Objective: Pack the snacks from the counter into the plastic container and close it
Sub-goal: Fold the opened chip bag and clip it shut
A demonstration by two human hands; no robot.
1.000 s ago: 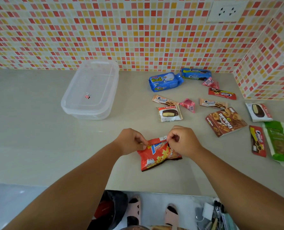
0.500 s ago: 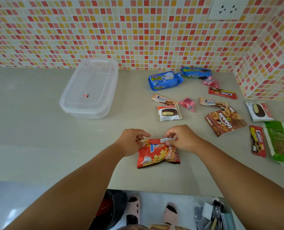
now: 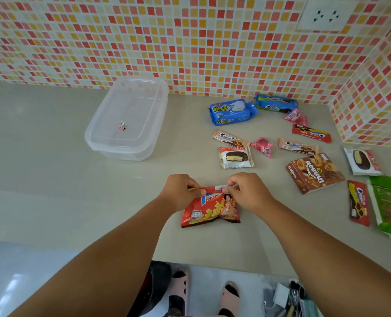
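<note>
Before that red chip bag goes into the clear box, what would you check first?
1. Both hands grip the bag: left hand and right hand pinch the top edge of the red potato snack bag: ok.
2. Bag top folded shut: cannot tell.
3. Plastic container open for packing: not ok, its lid seems on.
4. Lid bare: not ok, a binder clip sits there.
5. Path to the container free: ok.
</note>
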